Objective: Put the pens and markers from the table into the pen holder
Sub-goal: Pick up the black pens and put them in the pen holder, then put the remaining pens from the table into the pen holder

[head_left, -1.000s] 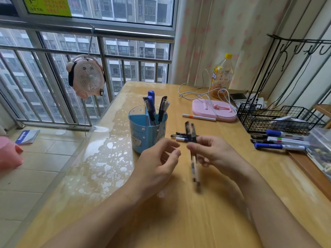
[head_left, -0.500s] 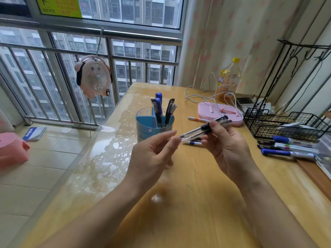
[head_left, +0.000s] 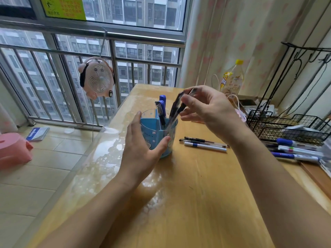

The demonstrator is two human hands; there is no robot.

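- Half a second ago the right hand (head_left: 207, 111) held the pens (head_left: 176, 106) level in front of the body; now they tilt tips-down into the pen holder (head_left: 159, 135), its grip pinched on their upper ends.
- The left hand (head_left: 141, 147), which was touching the pens, has dropped to the holder, its grip wide around the side.
- Judged: this pair is nearly in.
- More pens (head_left: 204, 144) and markers (head_left: 295, 151) wait on the tabletop (head_left: 197, 194).

Pens (head_left: 176, 106) in right hand (head_left: 208, 111) motion-blurred, perhaps two; left hand (head_left: 141, 149) hides holder's (head_left: 171, 140) front
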